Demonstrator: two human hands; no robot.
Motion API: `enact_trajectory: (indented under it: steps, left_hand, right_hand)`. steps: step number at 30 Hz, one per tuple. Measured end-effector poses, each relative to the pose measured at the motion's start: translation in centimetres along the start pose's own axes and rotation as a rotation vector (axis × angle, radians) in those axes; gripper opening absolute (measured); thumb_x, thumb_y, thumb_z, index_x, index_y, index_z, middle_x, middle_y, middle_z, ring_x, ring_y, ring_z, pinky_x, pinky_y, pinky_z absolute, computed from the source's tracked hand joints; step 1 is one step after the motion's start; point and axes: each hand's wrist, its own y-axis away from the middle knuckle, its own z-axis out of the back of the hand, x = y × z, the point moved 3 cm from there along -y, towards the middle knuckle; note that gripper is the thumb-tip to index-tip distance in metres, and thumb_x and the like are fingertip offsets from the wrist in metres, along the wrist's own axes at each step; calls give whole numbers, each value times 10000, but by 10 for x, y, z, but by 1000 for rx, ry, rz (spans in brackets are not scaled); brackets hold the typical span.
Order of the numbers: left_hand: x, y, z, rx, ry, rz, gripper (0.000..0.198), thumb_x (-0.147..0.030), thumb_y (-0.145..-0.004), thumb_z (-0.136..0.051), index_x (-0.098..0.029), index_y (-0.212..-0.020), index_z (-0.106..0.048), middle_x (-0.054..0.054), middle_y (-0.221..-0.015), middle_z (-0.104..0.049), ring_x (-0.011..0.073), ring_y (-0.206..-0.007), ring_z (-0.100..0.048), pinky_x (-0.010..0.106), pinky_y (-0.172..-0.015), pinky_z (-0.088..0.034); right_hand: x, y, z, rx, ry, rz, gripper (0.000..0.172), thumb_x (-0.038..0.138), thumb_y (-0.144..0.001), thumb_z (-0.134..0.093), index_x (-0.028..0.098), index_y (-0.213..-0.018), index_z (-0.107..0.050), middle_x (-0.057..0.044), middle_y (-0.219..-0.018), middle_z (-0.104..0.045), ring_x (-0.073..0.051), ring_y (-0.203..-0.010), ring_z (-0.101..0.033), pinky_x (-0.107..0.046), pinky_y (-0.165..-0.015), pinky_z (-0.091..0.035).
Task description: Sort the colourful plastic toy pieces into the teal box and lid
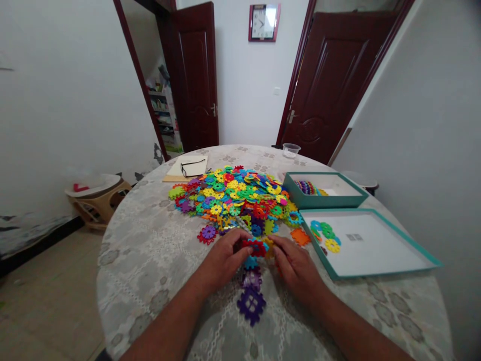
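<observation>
Apparently, the left hand (227, 253) pinches the red piece (257, 247) toward the desk's (150, 260) six o'clock edge, while the right hand (295, 261) grips the yellow piece (269, 248) just beside it at three o'clock. Both look like light, stiff plastic, probably best held by notched rims; a flat, latticed purple square (251, 315) lies at six.

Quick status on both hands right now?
Left hand: closed, pinching a red toothed plastic piece between thumb and fingers.
Right hand: closed, fingertips on a yellow-orange toothed plastic piece beside it.
</observation>
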Motion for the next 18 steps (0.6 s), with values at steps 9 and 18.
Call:
enact_trajectory:
  steps: [9, 18]
  left_hand:
    - [1, 3, -5, 48, 72, -14, 417, -291, -918, -641, -249, -1333, -641, 54, -1175, -736, 226, -1043, -679, 347, -959, -511]
    - [4, -2, 6, -49, 77, 2, 323, -379, -955, -611, -220, -1231, -664, 60, -1128, -731, 224, -1001, -669, 352, -909, -520]
  right_hand:
    - [9, 4, -1, 128, -117, 39, 427, 267, -1050, -431, 248, -1428, -629, -110, -1353, -692, -239, -1259, -648, -424, -1088, -523]
    - [4, 4, 6, 58, -57, 4, 380, 247, -1007, -490, 215, -1359, -627, -118, -1256, -708, -230, -1127, -670, -416, -1012, -535]
